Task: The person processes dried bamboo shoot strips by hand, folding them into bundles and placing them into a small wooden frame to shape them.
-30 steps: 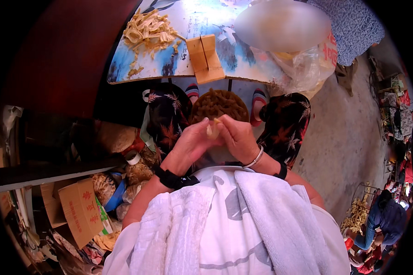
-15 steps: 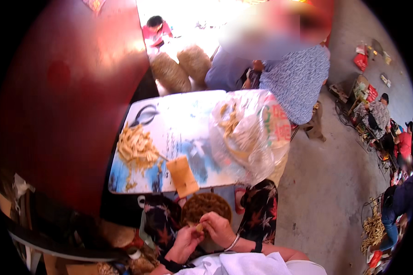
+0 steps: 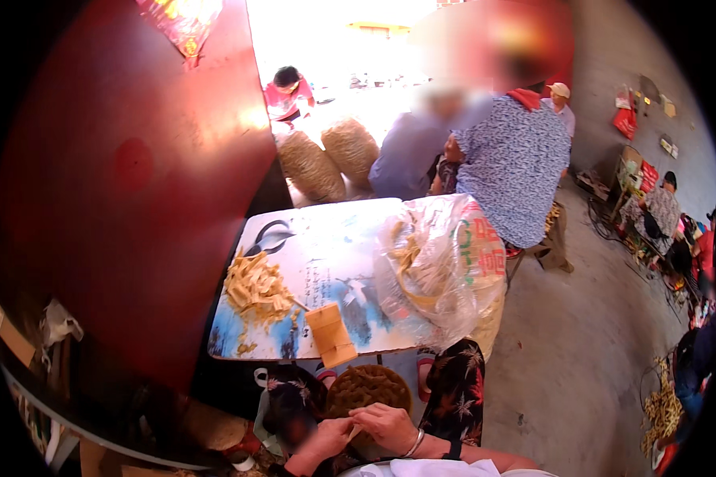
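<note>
One curled left hand [image 3: 324, 442] meets a curled right hand [image 3: 387, 428], contents unclear, near knobbly brown pieces [image 3: 367, 387].

On the table [image 3: 326, 226], strips [image 3: 256, 288] lie left, a bag [image 3: 445, 274] right, a block [image 3: 331, 335] between; before it, a bowl [image 3: 410, 391].

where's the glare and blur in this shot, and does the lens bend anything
Head view: the bright opening is blown out to white, with a shine on the red panel; head view: smooth blur sits just above the blue patterned shirt; head view: the fisheye bows the grey ledge and blackens the corners; head view: detail between left hand and right hand is unclear.
</note>
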Tool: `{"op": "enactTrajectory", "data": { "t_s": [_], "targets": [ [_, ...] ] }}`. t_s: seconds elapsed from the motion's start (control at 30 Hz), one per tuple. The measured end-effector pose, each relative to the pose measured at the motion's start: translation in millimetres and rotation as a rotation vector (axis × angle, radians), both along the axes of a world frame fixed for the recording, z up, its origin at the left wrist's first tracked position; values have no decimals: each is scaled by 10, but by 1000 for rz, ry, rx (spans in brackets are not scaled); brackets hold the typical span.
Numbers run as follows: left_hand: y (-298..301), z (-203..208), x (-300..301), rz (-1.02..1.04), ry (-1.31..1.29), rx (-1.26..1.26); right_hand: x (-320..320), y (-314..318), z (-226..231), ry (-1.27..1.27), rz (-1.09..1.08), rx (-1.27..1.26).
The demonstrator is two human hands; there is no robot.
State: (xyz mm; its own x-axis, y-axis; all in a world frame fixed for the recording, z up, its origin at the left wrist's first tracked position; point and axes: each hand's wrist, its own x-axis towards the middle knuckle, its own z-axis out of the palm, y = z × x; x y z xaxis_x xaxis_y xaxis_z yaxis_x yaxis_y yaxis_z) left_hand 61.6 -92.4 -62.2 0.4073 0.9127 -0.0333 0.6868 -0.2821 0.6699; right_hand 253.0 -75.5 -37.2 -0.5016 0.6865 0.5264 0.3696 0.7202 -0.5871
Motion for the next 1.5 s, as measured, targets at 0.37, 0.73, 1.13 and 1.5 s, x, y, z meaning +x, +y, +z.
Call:
{"op": "enactTrajectory", "data": {
  "t_s": [0.37, 0.73, 1.13, 1.5],
  "targets": [
    [-72, 524, 251, 116, 228, 621, -257, 116, -541, 533, -187, -1059],
    [14, 336, 245, 249, 235, 448, -182, 61, -205, 349, -182, -1021],
    [37, 351, 300, 384, -140, 340, -151, 131, -284, 223, -134, -718],
    [22, 81, 242, 464, -287, 194, -170, 129, -373, 595, 68, -780]
  ]
}}
